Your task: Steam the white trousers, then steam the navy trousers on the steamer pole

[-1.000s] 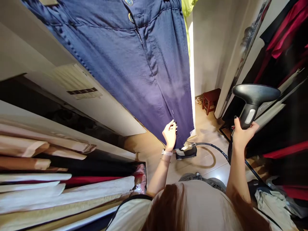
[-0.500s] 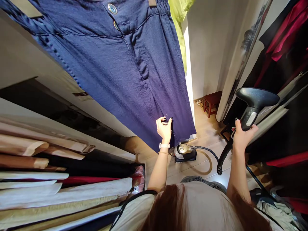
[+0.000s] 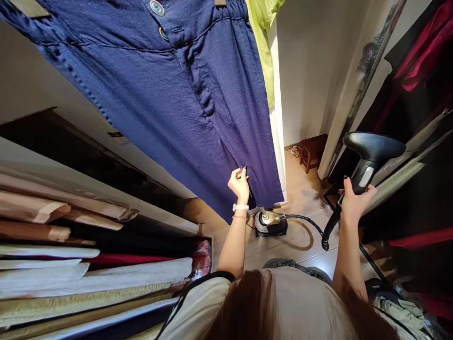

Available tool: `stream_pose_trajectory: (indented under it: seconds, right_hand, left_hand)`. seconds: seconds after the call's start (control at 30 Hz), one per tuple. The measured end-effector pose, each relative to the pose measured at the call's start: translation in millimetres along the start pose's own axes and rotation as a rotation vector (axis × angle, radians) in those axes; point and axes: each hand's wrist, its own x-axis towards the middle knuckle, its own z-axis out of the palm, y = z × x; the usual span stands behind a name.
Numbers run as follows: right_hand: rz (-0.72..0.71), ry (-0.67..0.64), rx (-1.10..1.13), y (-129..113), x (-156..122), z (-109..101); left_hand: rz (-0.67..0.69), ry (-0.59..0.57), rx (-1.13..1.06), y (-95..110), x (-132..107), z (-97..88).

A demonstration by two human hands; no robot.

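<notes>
Navy blue trousers [image 3: 177, 94] hang in front of me, with buttons at the waistband and a crinkled fabric. My left hand [image 3: 239, 185] pinches the lower edge of one trouser leg between its fingers. My right hand [image 3: 356, 200] grips the black handle of a garment steamer head [image 3: 370, 160], held to the right of the trousers and apart from them. A black hose [image 3: 331, 227] runs from the steamer head down to the steamer base [image 3: 271, 224] on the floor, just below my left hand.
A lime green garment [image 3: 264, 42] hangs behind the trousers. Rolled fabrics [image 3: 71, 264] fill shelves at the left. Red and dark clothes [image 3: 424, 52] hang at the right. A small red stool [image 3: 313, 151] stands on the tiled floor [image 3: 293, 248] by the wall.
My left hand has shifted up the trouser edge in the picture, and the whole view has tilted slightly. The steamer head stays nearly where it was.
</notes>
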Motion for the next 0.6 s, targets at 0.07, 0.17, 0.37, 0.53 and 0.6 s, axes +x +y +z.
stream_pose_trajectory:
  seconds: [0.07,0.17,0.37,0.53,0.6]
  right_hand:
    - [0.004,0.008,-0.004,1,1,0]
    - [0.008,0.015,-0.03,5,3,2]
    - [0.018,-0.034,-0.042,5,0,10]
    - [0.018,-0.044,-0.017,9,-5,14]
    - [-0.002,-0.099,-0.013,14,-6,17]
  left_hand:
    - [0.002,-0.014,-0.067,-2,-6,-4.6]
    - [-0.002,-0.05,-0.222,-4,-16,-10.4]
    - [-0.211,-0.105,-0.43,-33,-44,-35.1]
    - [-0.467,0.019,-0.047,-87,-66,-114.7]
    - [-0.489,0.11,0.038,-103,-67,-154.3]
